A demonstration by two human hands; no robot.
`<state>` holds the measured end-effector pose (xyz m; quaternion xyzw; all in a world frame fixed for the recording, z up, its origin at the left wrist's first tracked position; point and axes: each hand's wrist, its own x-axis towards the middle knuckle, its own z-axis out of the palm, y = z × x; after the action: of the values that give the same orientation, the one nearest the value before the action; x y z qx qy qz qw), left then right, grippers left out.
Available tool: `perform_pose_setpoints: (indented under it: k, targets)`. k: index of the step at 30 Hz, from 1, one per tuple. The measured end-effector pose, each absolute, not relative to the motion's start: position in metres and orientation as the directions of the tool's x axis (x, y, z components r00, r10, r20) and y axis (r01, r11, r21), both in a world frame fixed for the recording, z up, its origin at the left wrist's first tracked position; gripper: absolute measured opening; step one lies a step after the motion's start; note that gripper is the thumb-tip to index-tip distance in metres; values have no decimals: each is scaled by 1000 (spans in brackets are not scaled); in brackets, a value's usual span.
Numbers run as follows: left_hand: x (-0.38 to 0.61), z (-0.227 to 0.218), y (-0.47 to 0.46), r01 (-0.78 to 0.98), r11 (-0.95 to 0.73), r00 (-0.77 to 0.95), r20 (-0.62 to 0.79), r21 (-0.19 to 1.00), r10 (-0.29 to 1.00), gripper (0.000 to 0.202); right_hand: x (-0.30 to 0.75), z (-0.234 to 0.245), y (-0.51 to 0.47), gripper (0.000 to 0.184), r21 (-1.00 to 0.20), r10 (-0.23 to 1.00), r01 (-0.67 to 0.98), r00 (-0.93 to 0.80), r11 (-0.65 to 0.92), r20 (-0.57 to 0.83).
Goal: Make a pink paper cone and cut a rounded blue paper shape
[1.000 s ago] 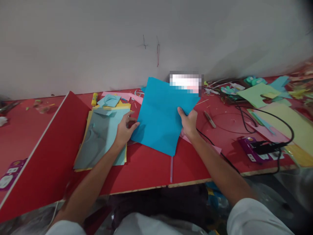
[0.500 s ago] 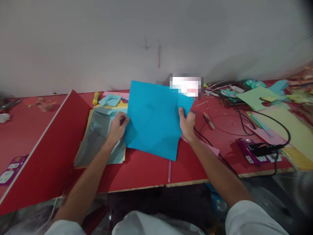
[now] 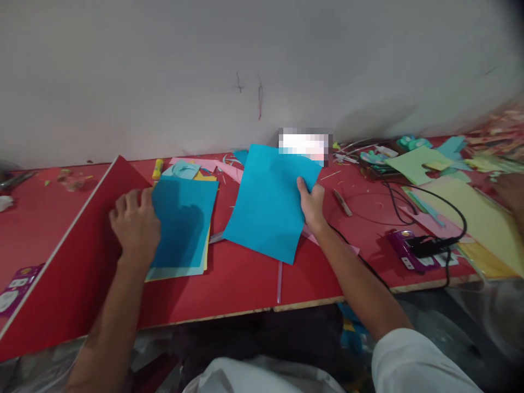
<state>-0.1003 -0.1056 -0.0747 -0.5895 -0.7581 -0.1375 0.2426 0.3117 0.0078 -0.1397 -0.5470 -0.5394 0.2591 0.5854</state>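
Blue paper (image 3: 272, 204) hangs tilted above the middle of the red table, its right edge gripped by my right hand (image 3: 313, 206) with the thumb on top. Another blue sheet (image 3: 186, 224) lies on a paper stack whose light blue and yellow edges show below it. By that sheet's left edge is my left hand (image 3: 137, 226), back up, fingers slightly bent and apart; its thumb is hidden. A red upright board (image 3: 88, 256) stands just left of this hand.
A glue stick (image 3: 158, 169) and paper scraps lie behind the stack. To the right are a cutter knife (image 3: 342, 202), a purple power strip (image 3: 413, 251) with black cables, and green sheets (image 3: 478, 213). Another person's hand (image 3: 513, 194) is at the right edge.
My left hand has moved left from the held paper to the stack's left side, its pinch loosened. A blue sheet now covers the stack's top. My right hand still holds blue paper.
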Motion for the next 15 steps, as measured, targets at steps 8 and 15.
perform_pose_setpoints:
  k: [8,15]
  targets:
    - [-45,-121,-33,822,-357,311,176,443,934,51,309,-141,7,60,-948,909,207,293,242,296]
    - [-18,-119,-60,751,-495,553,-7,437,833,27,331,-138,17,60,-959,898,31,344,281,274]
